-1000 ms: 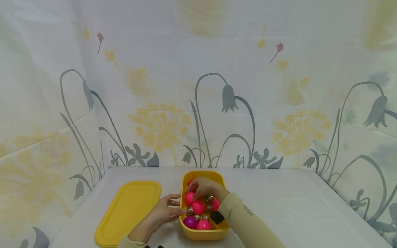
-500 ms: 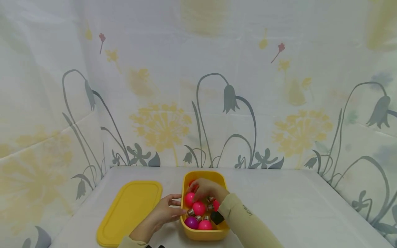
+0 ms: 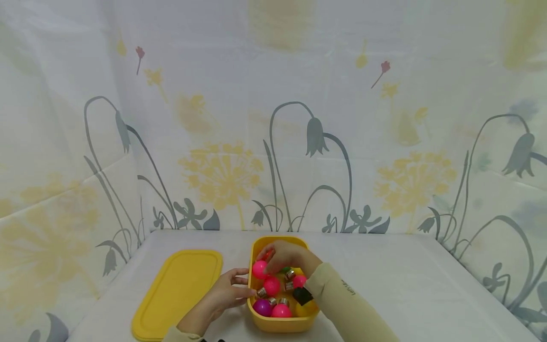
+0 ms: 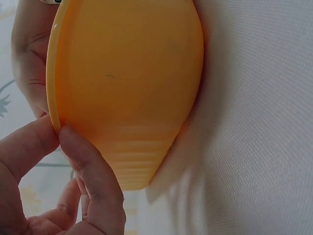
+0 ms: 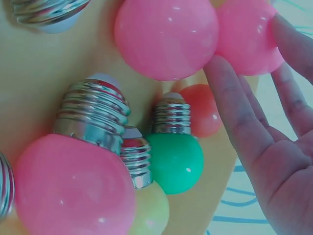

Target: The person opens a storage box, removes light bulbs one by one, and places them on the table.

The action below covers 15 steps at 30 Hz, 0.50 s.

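Note:
Inside the yellow plastic container (image 3: 282, 325), my right hand (image 3: 284, 255) pinches a round pink light bulb (image 3: 259, 269) near the left wall. The right wrist view shows the pink bulb (image 5: 249, 36) between fingertips and thumb, beside another pink bulb (image 5: 166, 36). My left hand (image 3: 226, 292) holds the container's left rim, thumb and index finger on either side of it in the left wrist view. Around the right hand lie a purple bulb (image 3: 262, 308), a pink bulb (image 3: 281, 311), a green bulb (image 5: 176, 164) and a red bulb (image 5: 200, 110), with silvery screw bases on several.
A yellow lid (image 3: 179, 289) lies flat on the white-covered table (image 3: 384, 285), left of the container. Behind stands a flower-printed cloth backdrop (image 3: 273, 118). A pale yellow bulb (image 5: 152, 210) is partly hidden under a pink one.
My right hand has shifted slightly away from me, and the pink bulb in its fingers has moved a little up and left. The left hand keeps its place on the rim.

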Tool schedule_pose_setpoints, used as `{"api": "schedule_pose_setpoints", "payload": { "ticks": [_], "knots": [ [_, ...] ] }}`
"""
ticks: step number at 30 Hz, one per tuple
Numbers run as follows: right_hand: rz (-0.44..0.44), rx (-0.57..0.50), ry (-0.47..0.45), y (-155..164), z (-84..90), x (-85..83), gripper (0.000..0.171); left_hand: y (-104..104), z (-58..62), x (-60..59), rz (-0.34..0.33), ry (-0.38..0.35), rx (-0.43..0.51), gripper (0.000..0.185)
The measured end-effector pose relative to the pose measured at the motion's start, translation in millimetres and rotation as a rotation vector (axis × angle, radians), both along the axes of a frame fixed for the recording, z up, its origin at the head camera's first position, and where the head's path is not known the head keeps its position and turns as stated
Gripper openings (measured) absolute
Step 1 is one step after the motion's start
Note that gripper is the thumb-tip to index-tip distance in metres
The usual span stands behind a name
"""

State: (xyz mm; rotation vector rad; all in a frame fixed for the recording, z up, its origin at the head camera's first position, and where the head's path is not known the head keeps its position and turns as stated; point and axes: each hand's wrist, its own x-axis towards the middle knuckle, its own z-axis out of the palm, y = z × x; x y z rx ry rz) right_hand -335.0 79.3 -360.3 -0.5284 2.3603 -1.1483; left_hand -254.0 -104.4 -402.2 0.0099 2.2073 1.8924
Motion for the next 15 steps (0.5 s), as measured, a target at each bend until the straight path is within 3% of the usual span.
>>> {"api": "schedule_pose_setpoints", "payload": {
  "ticks": [6,15],
  "knots": [
    [0.01,-0.061,-0.027,4.9,10.5,3.4,0.025,0.3,0.8,0.7,0.002,0.002,0.001,0.059],
    [-0.012,-0.068,0.062,12.0,26.6,17.4,0.03,0.6,1.6,-1.4,0.02,-0.036,-0.045,0.06]
  ]
}}
